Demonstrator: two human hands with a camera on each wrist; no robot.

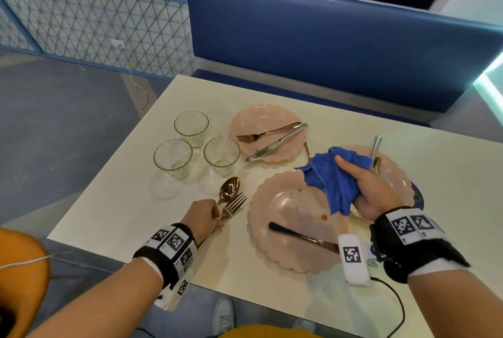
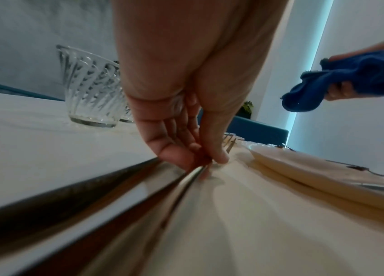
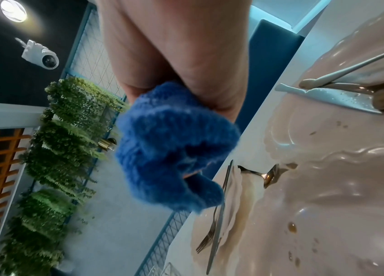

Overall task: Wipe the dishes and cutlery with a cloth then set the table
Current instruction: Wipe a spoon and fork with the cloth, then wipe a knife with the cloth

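Left hand (image 1: 203, 217) has its grip round a spoon (image 1: 228, 191) and fork (image 1: 234, 203) on the bench (image 1: 114, 201); right hand (image 1: 374, 190) clutches the blue cloth (image 1: 330, 177). Cutlery-wiping step, I'd say: next, bring those 2 pieces to the cloth.

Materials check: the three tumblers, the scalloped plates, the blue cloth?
Tumblers: clear glass, it seems; see-through, with swirled ribs moulded into the walls. Scalloped plates: glossy pale pink, glazed ceramic or melamine, the look leaves it open; sharp light reflections, brown stains sitting on top. Blue cloth: fuzzy pile, likely microfibre or terry, crumpled in the right hand.
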